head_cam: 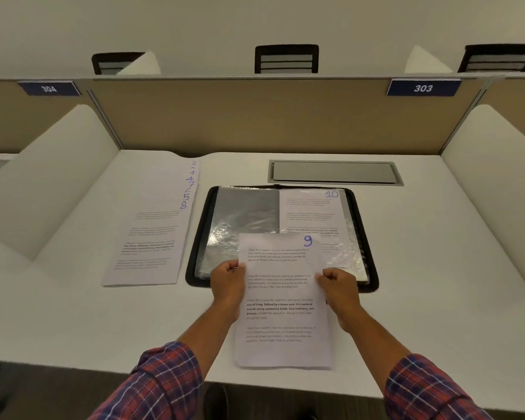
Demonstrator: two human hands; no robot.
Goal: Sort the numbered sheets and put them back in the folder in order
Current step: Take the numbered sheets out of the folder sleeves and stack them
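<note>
Holding: the left hand [228, 280] and the right hand [338, 283] each pinch a side edge of the sheet marked 9 [282, 313], fingers curled onto the paper.
Sheet 9: held above the desk [437, 268], its top edge overlapping the near middle of the folder [194, 268] in view, in no pocket yet.
Folder: open and flat; the sheet marked 10 [309, 213] lies in the right pocket, and the left pocket [243, 219] looks empty.
Pile [152, 237]: fanned left of the folder, numbers out of order (8, 5, 7, 4 readable; the upper ones unclear).
Risk: thin paper pushed into a crinkled plastic pocket may buckle or catch at the mouth. Filing 9 before the pile is sorted could break the sequence.
</note>
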